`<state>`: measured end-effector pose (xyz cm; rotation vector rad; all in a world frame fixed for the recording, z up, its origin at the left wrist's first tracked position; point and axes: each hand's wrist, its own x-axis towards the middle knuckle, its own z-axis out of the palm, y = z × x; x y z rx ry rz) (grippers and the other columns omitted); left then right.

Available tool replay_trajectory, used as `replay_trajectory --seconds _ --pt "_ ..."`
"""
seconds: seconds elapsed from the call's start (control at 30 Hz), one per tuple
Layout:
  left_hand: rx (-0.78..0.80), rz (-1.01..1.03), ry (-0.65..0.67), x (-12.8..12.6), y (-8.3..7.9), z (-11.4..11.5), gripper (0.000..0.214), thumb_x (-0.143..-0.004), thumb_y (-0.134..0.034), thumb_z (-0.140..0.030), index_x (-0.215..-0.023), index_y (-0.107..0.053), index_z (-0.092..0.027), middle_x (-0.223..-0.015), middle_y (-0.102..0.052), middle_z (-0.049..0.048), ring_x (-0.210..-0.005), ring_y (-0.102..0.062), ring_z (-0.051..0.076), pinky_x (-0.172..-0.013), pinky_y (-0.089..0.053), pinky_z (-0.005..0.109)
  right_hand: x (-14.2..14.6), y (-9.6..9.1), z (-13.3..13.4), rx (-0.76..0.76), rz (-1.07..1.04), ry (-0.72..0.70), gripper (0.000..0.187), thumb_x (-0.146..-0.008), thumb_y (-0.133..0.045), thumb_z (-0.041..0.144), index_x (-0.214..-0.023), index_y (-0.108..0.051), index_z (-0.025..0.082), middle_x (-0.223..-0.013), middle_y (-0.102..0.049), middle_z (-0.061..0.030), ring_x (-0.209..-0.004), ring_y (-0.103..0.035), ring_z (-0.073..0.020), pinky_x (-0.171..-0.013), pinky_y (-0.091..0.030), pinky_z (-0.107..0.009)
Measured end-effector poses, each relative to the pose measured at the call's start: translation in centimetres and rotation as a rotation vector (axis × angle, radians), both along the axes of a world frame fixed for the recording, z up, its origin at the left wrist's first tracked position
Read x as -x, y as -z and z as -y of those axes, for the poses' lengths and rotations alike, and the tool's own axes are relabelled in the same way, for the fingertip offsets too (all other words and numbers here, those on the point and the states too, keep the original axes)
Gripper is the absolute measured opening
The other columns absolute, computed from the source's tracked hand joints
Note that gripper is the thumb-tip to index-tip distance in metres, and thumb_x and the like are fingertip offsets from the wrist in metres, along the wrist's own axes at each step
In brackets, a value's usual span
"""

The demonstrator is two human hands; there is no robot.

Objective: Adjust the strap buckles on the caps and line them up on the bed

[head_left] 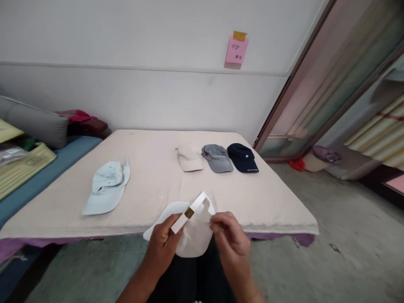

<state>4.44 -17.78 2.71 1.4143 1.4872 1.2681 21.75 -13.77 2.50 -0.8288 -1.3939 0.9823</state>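
Over my lap, at the table's front edge, I hold a white baseball cap [195,235] with its back strap and metal buckle turned up toward me. My left hand [164,240] grips the cap on the strap side, thumb and fingers pressed on it. Thumb and fingers of my right hand [232,242] are pinched together at the cap's right edge, by the strap's end. The cap's brim points left, partly behind my left hand. A pale blue cap [109,185] lies on the table to the left.
Across the cream-covered table [151,164] a beige cap [190,158], a grey cap [217,158] and a navy cap [242,158] sit in a row. A pink note [236,50] is taped to the wall. Right of the table stands a bin [320,159] on the floor.
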Motion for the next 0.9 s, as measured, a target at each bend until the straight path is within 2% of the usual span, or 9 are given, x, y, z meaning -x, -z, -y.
replay_trajectory --seconds 0.1,0.17,0.27,0.37,0.47,0.63,0.7,0.83,0.9 --pt "-0.025 0.012 0.078 -0.7 -0.8 0.4 0.017 -0.087 -0.052 -0.022 -0.092 -0.068 -0.021 -0.076 -0.061 0.0007 -0.071 -0.055 0.018 -0.066 -0.041 0.025 0.7 -1.4 1.1 -0.224 0.318 -0.136 0.030 -0.083 -0.053 0.010 -0.110 -0.061 0.023 -0.104 -0.059 -0.0102 -0.097 -0.056 -0.0230 -0.082 -0.047 -0.036" --pt "-0.050 0.006 0.099 -0.8 -1.0 0.6 0.015 -0.085 -0.054 -0.019 -0.080 -0.067 -0.021 -0.072 -0.058 0.0009 -0.068 -0.052 0.018 -0.065 -0.041 0.025 1.1 -1.1 1.3 -0.257 0.409 -0.157 0.037 -0.084 -0.050 0.008 -0.117 -0.057 0.022 -0.109 -0.056 -0.0117 -0.101 -0.054 -0.0236 -0.086 -0.047 -0.038" --pt "-0.033 0.023 0.113 -0.8 -0.9 0.9 0.012 -0.082 -0.058 -0.020 -0.076 -0.069 -0.021 -0.071 -0.059 0.0021 -0.069 -0.053 0.019 -0.067 -0.041 0.026 1.2 -0.2 1.1 -0.256 0.473 -0.140 0.036 -0.084 -0.047 0.006 -0.116 -0.057 0.021 -0.105 -0.057 -0.0109 -0.097 -0.055 -0.0222 -0.084 -0.047 -0.036" --pt "0.031 0.057 0.128 -0.9 -0.7 0.9 0.011 -0.082 -0.061 -0.022 -0.078 -0.071 -0.021 -0.074 -0.064 0.0036 -0.071 -0.056 0.021 -0.068 -0.041 0.027 1.0 0.3 0.8 -0.207 0.446 -0.135 0.024 -0.087 -0.047 0.009 -0.101 -0.062 0.020 -0.093 -0.060 -0.0078 -0.088 -0.056 -0.0196 -0.078 -0.046 -0.032" --pt "0.113 0.118 0.117 -1.0 -0.7 0.8 0.012 -0.079 -0.065 -0.025 -0.085 -0.074 -0.021 -0.079 -0.069 0.0041 -0.074 -0.059 0.022 -0.068 -0.042 0.026 0.9 0.2 0.6 -0.041 0.335 -0.151 0.013 -0.091 -0.049 0.018 -0.090 -0.062 0.020 -0.083 -0.061 -0.0039 -0.077 -0.057 -0.0162 -0.069 -0.043 -0.028" --pt "0.160 0.220 0.077 -0.5 -0.7 0.7 0.025 -0.079 -0.066 -0.027 -0.102 -0.075 -0.021 -0.090 -0.073 0.0053 -0.084 -0.063 0.025 -0.074 -0.045 0.027 0.9 0.0 0.3 0.214 0.098 -0.264 0.019 -0.093 -0.050 0.030 -0.084 -0.062 0.018 -0.070 -0.059 -0.0002 -0.064 -0.054 -0.0131 -0.059 -0.041 -0.024" --pt "0.182 0.218 0.091 -0.1 -0.7 0.8 0.027 -0.082 -0.063 -0.029 -0.105 -0.074 -0.021 -0.087 -0.073 0.0047 -0.080 -0.062 0.023 -0.070 -0.046 0.027 0.6 -0.1 0.0 0.193 0.108 -0.338 0.018 -0.092 -0.049 0.028 -0.089 -0.063 0.018 -0.077 -0.061 -0.0022 -0.071 -0.056 -0.0143 -0.064 -0.042 -0.024" --pt "0.240 0.236 0.146 0.7 -0.5 0.9 0.027 -0.083 -0.062 -0.033 -0.103 -0.074 -0.021 -0.080 -0.072 0.0036 -0.074 -0.060 0.020 -0.064 -0.044 0.025 0.0 -0.5 -0.7 0.076 0.185 -0.457 0.025 -0.090 -0.045 0.016 -0.107 -0.063 0.023 -0.115 -0.058 -0.0069 -0.080 -0.058 -0.0142 -0.076 -0.044 -0.029" --pt "0.266 0.278 0.180 0.9 -0.4 0.8 0.026 -0.083 -0.063 -0.033 -0.102 -0.075 -0.020 -0.080 -0.072 0.0038 -0.072 -0.060 0.019 -0.062 -0.043 0.024 0.0 -0.6 -0.9 0.054 0.260 -0.510 0.031 -0.087 -0.044 0.012 -0.110 -0.062 0.024 -0.110 -0.060 -0.0055 -0.078 -0.057 -0.0136 -0.075 -0.044 -0.029"
